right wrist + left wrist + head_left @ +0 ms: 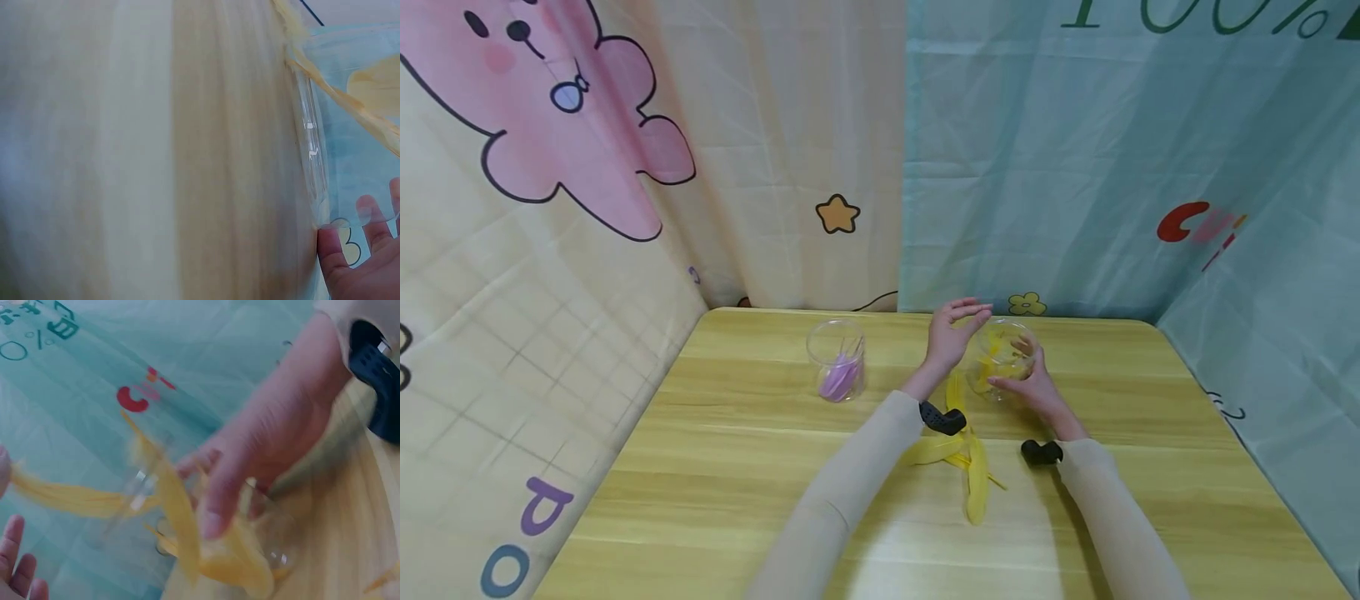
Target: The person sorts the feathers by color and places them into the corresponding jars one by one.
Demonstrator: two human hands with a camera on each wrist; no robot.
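Observation:
In the head view, a clear plastic cup (1000, 390) with yellow feather-like strips inside stands toward the back right of the table. My right hand (1037, 387) grips its side, thumb at the front and fingers around the far side. The right wrist view has this hand's fingers (334, 250) against the clear wall. Above the cup's left rim is my left hand (951, 337), thumb and fingertips close together. In the left wrist view it pinches the end of a yellow strip (75, 497) that stretches into the cup.
Several more yellow strips (976, 479) lie on the wooden table (737, 500) in front of the cup. A second clear cup (835, 342) with purple strips (841, 379) stands to the left. Printed curtains (775, 167) hang behind the table and along both sides.

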